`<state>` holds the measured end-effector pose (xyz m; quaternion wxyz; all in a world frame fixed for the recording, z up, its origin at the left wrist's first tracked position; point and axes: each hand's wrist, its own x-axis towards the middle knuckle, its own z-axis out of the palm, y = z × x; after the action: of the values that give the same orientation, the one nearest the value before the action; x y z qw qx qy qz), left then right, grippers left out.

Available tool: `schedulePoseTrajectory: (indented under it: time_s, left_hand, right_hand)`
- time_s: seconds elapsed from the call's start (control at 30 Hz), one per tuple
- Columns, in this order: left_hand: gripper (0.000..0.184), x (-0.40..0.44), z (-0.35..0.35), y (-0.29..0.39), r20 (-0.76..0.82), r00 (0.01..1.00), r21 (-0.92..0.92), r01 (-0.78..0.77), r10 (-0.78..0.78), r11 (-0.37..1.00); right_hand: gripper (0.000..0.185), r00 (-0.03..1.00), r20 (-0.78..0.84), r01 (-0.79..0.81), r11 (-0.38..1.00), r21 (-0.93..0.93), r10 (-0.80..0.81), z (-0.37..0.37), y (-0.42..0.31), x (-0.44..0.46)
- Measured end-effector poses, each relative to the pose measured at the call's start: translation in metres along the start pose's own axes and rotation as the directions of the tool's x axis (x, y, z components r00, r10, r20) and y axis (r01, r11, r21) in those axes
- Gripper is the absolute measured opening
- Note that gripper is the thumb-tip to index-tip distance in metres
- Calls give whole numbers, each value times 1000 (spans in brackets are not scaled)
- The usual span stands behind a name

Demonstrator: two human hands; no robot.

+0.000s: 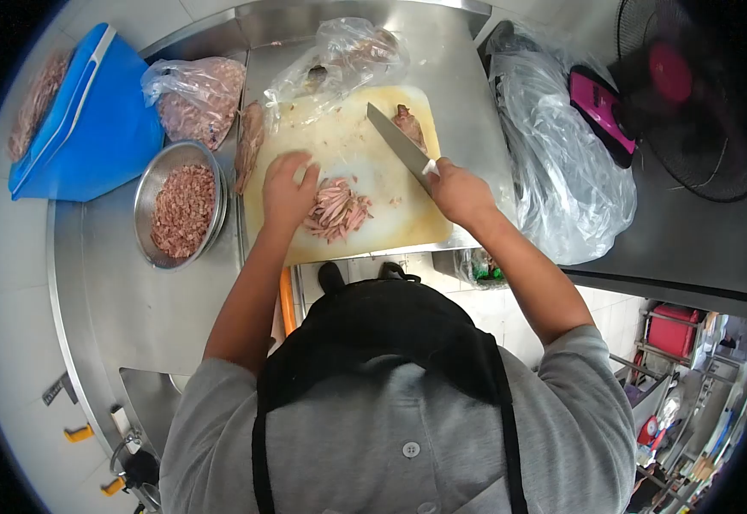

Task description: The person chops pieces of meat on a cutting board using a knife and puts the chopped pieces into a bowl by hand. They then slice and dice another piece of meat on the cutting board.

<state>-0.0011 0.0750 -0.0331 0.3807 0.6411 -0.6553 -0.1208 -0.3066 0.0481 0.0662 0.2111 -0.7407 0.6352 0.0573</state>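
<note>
My right hand (459,190) is wrapped round the handle of a kitchen knife (401,143). Its broad blade points up and left over the cutting board (382,231). A pile of pink meat strips (339,210) lies near the board's front. Just left of that pile is my left hand (290,190), thumb apart from the curved fingers, holding nothing that I can see. A browned piece of meat (408,128) rests at the board's right edge, beside the blade. Another long piece of meat (250,146) lies along the left edge.
To the left stands a steel bowl (183,206) of diced meat, with a bag of minced meat (198,103) behind it. A blue bag (91,120) is farther left. A clear plastic bag (339,64) overlaps the board's back. Plastic bags (562,163) and a fan (690,94) stand right.
</note>
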Motion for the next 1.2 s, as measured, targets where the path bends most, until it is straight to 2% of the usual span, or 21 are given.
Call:
schedulePoseTrajectory:
  time_s: [0.07,0.13,0.17,0.23,0.27,0.33,0.47,0.57,0.63,0.7,0.73,0.87,0.97,1.03,1.07,1.13,1.17,1.2]
  left_hand:
    - [33,-29,-9,-5,22,1000,28,9,-10,1000]
    - [28,-41,-16,15,43,997,-89,-59,63,994]
    - [28,-39,-15,22,46,997,-91,-54,59,994]
    - [25,-35,-11,31,-18,987,-137,-158,157,978]
    - [25,-32,-8,28,-15,988,-144,-155,154,977]
    - [21,-27,-1,21,53,951,-144,-295,305,945]
    - [17,-41,11,12,82,960,-144,-256,269,956]
    - [15,-43,13,16,40,973,-171,-215,225,962]
    - [15,-41,12,14,45,967,-172,-242,253,955]
    - [14,-40,13,12,54,969,-179,-227,240,957]
    - [14,-41,15,12,54,970,-187,-223,237,957]
    - [12,-47,17,10,49,968,-176,-235,247,956]
    - [16,-44,18,20,32,972,-182,-222,231,958]
    - [25,-48,12,44,12,985,-60,-173,174,983]
    - [25,-51,12,47,13,983,-57,-180,181,982]
    - [34,-54,16,48,103,988,17,-114,111,993]
    - [34,-54,19,42,100,988,25,-121,118,992]
    - [34,-52,18,35,108,983,-34,-146,149,989]
  right_hand:
    - [33,996,-85,41,997,69,-35,-3,-3,-10]
    - [32,995,-80,75,992,105,-67,-8,-17,-26]
    - [31,992,-77,107,985,138,-97,-6,-24,-35]
    - [29,989,-87,129,982,141,-118,1,-39,-47]
    - [29,989,-50,145,981,131,-140,4,-47,-51]
    - [28,985,-2,172,982,83,-172,13,-58,-56]
    - [28,978,75,195,981,-9,-194,13,-66,-67]
    - [27,977,130,182,981,-72,-172,0,-66,-78]
    - [27,971,183,169,982,-80,-152,-4,-73,-77]
    - [28,972,195,139,990,-11,-135,17,-74,-65]
    - [27,972,139,191,981,21,-192,38,-77,-54]
    - [27,976,104,193,981,-16,-191,56,-77,-46]
    - [29,978,103,184,983,-12,-181,54,-76,-46]
    - [30,978,100,186,982,5,-186,50,-71,-43]
    - [31,975,108,195,981,15,-196,48,-69,-41]
    - [30,974,131,179,983,48,-184,37,-59,-34]
    - [30,971,164,163,983,79,-174,31,-56,-34]
    - [31,977,167,122,989,89,-135,26,-57,-36]
